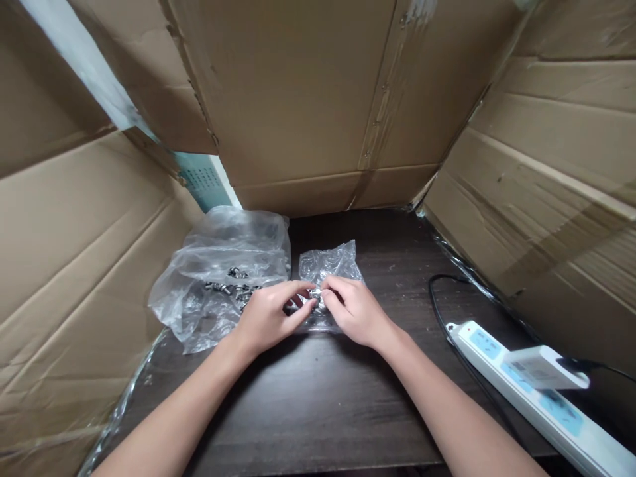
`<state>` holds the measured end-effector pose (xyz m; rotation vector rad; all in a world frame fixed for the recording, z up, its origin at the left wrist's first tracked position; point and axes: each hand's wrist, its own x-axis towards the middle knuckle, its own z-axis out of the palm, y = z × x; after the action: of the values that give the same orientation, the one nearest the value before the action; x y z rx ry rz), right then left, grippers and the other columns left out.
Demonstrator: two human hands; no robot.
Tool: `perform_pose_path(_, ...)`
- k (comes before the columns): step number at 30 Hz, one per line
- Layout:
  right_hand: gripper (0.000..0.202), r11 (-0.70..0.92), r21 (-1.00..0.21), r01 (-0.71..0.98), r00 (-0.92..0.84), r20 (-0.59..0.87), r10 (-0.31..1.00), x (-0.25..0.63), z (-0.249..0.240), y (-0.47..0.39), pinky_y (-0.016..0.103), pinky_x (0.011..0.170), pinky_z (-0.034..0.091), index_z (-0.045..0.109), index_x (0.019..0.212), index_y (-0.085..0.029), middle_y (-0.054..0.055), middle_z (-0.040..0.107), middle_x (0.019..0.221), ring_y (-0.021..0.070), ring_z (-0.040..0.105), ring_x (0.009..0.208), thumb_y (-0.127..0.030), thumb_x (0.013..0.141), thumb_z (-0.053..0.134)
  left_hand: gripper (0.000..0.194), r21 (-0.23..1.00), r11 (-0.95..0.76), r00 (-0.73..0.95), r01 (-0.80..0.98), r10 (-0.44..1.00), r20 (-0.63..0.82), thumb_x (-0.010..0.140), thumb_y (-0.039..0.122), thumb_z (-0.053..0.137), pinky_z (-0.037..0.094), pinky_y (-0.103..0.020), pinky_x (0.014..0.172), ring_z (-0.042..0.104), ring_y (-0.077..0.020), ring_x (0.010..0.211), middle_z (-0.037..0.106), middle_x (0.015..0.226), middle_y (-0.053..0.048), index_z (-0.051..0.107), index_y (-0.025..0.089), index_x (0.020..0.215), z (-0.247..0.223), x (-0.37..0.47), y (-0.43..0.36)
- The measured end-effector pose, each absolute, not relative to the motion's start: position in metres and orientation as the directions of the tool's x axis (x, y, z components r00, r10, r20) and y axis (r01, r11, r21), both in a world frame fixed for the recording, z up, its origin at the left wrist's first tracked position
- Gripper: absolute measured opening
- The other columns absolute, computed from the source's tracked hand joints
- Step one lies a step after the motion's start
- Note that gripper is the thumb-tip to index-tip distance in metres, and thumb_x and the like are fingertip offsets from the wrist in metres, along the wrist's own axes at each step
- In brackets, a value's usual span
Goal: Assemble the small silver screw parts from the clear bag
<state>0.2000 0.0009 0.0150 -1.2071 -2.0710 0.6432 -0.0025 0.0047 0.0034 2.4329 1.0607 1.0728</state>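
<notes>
My left hand (278, 313) and my right hand (355, 310) meet over the table, fingertips almost touching. Between them is a small shiny metal fastener (317, 291), probably a bolt; its exact shape is too small to make out. The right thumb and forefinger pinch it from one side, and the left fingertips close on its other side. Beneath and behind the hands lies a small clear plastic bag (335, 260), its contents partly hidden by my fingers. Just left of my left hand, several metal bolts (238, 279) lie in a larger, open clear plastic bag (223, 232).
Cardboard walls (308, 93) enclose the dark wooden table (318, 391) at the back and both sides. At the right lies a white power strip (527, 391) with a white adapter (544, 366) plugged in. A black cable (433, 298) loops beside it.
</notes>
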Motion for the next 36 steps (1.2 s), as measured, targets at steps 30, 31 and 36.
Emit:
perform_pose_path(30, 0.011, 0.474, -0.652, 0.592, -0.385, 0.287, 0.877, 0.1980, 0.0155, -0.0031, 0.027, 0.068, 0.041, 0.060, 0.091, -0.020, 0.002, 0.066, 0.086, 0.0155, 0.059, 0.074, -0.018, 0.094, 0.049, 0.017, 0.473, -0.712, 0.477, 0.519, 0.700, 0.531, 0.093, 0.024, 0.063, 0.057, -0.023, 0.066, 0.070, -0.0139, 0.070, 0.074, 0.086, -0.003, 0.068, 0.018, 0.108, 0.0036, -0.0048, 0.0061)
perform_pose_path(31, 0.011, 0.476, -0.651, 0.591, -0.386, 0.289, 0.876, 0.1979, 0.0156, -0.0031, 0.027, 0.069, 0.041, 0.060, 0.091, -0.020, 0.002, 0.066, 0.087, 0.0156, 0.059, 0.075, -0.018, 0.094, 0.049, 0.017, 0.469, -0.716, 0.477, 0.517, 0.696, 0.537, 0.093, 0.024, 0.063, 0.057, -0.023, 0.066, 0.070, -0.0139, 0.070, 0.074, 0.086, -0.003, 0.068, 0.018, 0.108, 0.0033, -0.0050, 0.0062)
perform_pose_path(36, 0.015, 0.473, -0.656, 0.588, -0.389, 0.283, 0.877, 0.1968, 0.0160, -0.0021, 0.027, 0.070, 0.041, 0.060, 0.090, -0.020, 0.003, 0.067, 0.088, 0.0154, 0.060, 0.077, -0.019, 0.096, 0.047, 0.015, 0.462, -0.721, 0.483, 0.516, 0.690, 0.539, 0.093, 0.023, 0.063, 0.057, -0.022, 0.066, 0.069, -0.0134, 0.070, 0.073, 0.084, -0.002, 0.067, 0.017, 0.106, 0.0028, -0.0054, 0.0061)
